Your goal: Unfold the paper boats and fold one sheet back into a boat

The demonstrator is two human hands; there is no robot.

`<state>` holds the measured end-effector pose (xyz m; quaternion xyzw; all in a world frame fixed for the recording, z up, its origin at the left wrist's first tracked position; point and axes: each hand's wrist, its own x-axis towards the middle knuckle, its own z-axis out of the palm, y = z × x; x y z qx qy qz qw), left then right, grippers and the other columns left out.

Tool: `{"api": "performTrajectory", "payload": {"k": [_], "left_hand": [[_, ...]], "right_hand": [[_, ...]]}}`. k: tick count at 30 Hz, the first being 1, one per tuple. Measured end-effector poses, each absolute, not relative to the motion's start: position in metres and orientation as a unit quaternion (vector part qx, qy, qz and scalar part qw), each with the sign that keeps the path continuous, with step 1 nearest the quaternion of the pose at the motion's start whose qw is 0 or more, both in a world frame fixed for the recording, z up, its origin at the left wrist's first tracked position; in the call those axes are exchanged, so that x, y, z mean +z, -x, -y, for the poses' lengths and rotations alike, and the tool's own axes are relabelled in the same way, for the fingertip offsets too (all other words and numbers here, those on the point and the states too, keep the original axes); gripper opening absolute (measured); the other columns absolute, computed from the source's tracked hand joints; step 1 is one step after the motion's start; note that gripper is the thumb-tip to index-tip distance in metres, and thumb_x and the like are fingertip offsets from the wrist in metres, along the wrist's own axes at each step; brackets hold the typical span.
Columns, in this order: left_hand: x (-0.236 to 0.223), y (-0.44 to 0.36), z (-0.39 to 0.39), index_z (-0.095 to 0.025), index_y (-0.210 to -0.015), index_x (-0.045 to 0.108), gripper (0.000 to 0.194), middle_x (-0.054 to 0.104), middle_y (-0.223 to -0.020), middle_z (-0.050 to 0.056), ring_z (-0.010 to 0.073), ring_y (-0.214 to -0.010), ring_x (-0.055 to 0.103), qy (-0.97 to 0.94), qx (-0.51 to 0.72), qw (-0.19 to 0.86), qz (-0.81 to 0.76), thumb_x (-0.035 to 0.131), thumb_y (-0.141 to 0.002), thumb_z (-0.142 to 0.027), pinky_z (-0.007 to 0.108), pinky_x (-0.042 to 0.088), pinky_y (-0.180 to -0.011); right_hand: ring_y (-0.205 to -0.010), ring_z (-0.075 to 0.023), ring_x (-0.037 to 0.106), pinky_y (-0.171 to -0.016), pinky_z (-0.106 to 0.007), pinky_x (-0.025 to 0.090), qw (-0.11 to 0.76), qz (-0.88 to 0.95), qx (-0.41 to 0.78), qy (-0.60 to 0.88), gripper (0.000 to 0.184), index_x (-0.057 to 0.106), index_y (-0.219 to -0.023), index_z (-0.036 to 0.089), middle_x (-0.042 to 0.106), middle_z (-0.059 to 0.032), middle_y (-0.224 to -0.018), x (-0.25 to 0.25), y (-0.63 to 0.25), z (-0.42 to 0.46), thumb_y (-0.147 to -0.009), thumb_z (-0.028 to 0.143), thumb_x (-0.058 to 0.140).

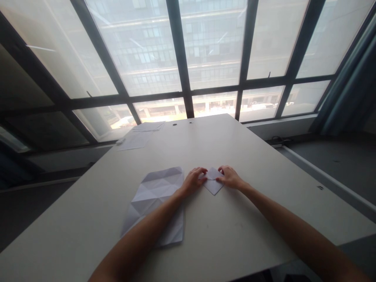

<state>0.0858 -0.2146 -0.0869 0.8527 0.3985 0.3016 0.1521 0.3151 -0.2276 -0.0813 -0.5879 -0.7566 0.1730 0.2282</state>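
Observation:
A small folded white paper, shaped like a square standing on one corner, lies on the white table in front of me. My left hand presses its left side with curled fingers. My right hand pinches its right side, fingertips on the fold. Both hands touch the paper from opposite sides. A larger creased white sheet lies flat to the left, partly under my left forearm.
Several loose white sheets lie at the table's far left corner. Two small dark holes mark the far edge. Large windows with dark frames rise behind the table. Grey floor lies to the right.

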Motion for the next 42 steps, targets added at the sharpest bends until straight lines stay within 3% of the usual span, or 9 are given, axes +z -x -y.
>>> {"api": "performTrajectory", "payload": {"k": [5, 12, 16, 20, 24, 28, 33, 37, 42], "left_hand": [[-0.089, -0.085, 0.212, -0.023, -0.126, 0.059, 0.045, 0.065, -0.108, 0.006, 0.0211, -0.102, 0.06, -0.852, 0.291, 0.144, -0.412, 0.067, -0.082, -0.025, 0.035, 0.046, -0.095], [-0.079, -0.086, 0.216, -0.019, -0.085, 0.07, 0.016, 0.066, -0.085, 0.004, 0.0176, -0.08, 0.061, -0.83, 0.329, 0.18, -0.412, 0.064, -0.085, -0.034, 0.03, 0.05, -0.078], [-0.07, -0.087, 0.224, -0.021, -0.081, 0.07, 0.021, 0.066, -0.084, 0.004, 0.0173, -0.08, 0.062, -0.795, 0.438, 0.159, -0.388, 0.061, -0.089, -0.038, 0.031, 0.05, -0.076], [-0.065, -0.088, 0.232, -0.027, -0.083, 0.074, 0.019, 0.068, -0.093, 0.004, 0.0195, -0.097, 0.062, -0.785, 0.47, 0.073, -0.397, 0.06, -0.09, -0.039, 0.037, 0.047, -0.091], [-0.066, -0.088, 0.231, -0.029, -0.088, 0.074, 0.017, 0.071, -0.105, 0.002, 0.0194, -0.111, 0.06, -0.816, 0.423, 0.048, -0.391, 0.059, -0.092, -0.035, 0.039, 0.043, -0.1], [-0.073, -0.087, 0.223, -0.027, -0.094, 0.075, 0.018, 0.073, -0.105, 0.003, 0.0198, -0.108, 0.064, -0.863, 0.337, 0.076, -0.368, 0.058, -0.091, -0.022, 0.038, 0.045, -0.1], [-0.081, -0.089, 0.224, -0.026, -0.12, 0.067, 0.047, 0.064, -0.128, 0.0, 0.0187, -0.122, 0.057, -0.899, 0.235, 0.133, -0.344, 0.05, -0.081, -0.006, 0.036, 0.042, -0.108], [-0.083, -0.093, 0.227, -0.027, -0.125, 0.064, 0.043, 0.063, -0.128, 0.0, 0.0187, -0.124, 0.055, -0.887, 0.238, 0.14, -0.37, 0.05, -0.086, -0.015, 0.036, 0.038, -0.111], [-0.087, -0.095, 0.224, -0.028, -0.111, 0.072, 0.027, 0.067, -0.122, 0.002, 0.0207, -0.118, 0.059, -0.883, 0.245, 0.159, -0.368, 0.058, -0.088, -0.03, 0.034, 0.044, -0.106]], "right_hand": [[-0.091, -0.0212, 0.059, -0.08, -0.029, 0.045, 0.278, 0.749, 0.185, 0.572, 0.032, 0.063, -0.095, 0.015, 0.065, -0.0092, -0.098, -0.088, -0.316, 0.227, -0.068, 0.028, 0.075], [-0.066, -0.0143, 0.053, -0.063, -0.025, 0.042, 0.403, 0.726, 0.295, 0.473, 0.014, 0.056, -0.071, 0.018, 0.059, 0.0013, -0.069, -0.087, -0.312, 0.224, -0.073, 0.028, 0.065], [-0.072, -0.0169, 0.057, -0.07, -0.029, 0.047, 0.466, 0.714, 0.29, 0.434, 0.017, 0.061, -0.076, 0.019, 0.064, -0.0011, -0.075, -0.076, -0.308, 0.231, -0.081, 0.034, 0.062], [-0.099, -0.0225, 0.059, -0.089, -0.039, 0.046, 0.507, 0.724, 0.196, 0.424, 0.017, 0.065, -0.085, 0.022, 0.069, -0.0071, -0.099, -0.065, -0.309, 0.24, -0.088, 0.038, 0.06], [-0.106, -0.0233, 0.057, -0.097, -0.043, 0.041, 0.459, 0.762, 0.133, 0.437, 0.014, 0.07, -0.085, 0.024, 0.069, -0.0073, -0.105, -0.068, -0.314, 0.238, -0.09, 0.032, 0.058], [-0.103, -0.0207, 0.06, -0.097, -0.039, 0.041, 0.387, 0.804, 0.134, 0.431, 0.019, 0.074, -0.088, 0.026, 0.072, -0.0041, -0.101, -0.08, -0.319, 0.228, -0.086, 0.016, 0.058], [-0.099, -0.0189, 0.062, -0.093, -0.032, 0.044, 0.332, 0.834, 0.172, 0.406, 0.041, 0.077, -0.09, 0.025, 0.073, -0.0019, -0.101, -0.087, -0.323, 0.224, -0.075, -0.001, 0.05], [-0.096, -0.0194, 0.062, -0.092, -0.031, 0.045, 0.332, 0.823, 0.181, 0.424, 0.031, 0.077, -0.085, 0.024, 0.073, -0.003, -0.098, -0.087, -0.322, 0.224, -0.079, 0.005, 0.053], [-0.1, -0.0204, 0.059, -0.094, -0.031, 0.043, 0.361, 0.781, 0.117, 0.496, 0.023, 0.073, -0.1, 0.019, 0.07, -0.0068, -0.1, -0.092, -0.322, 0.221, -0.084, 0.016, 0.057]]}}
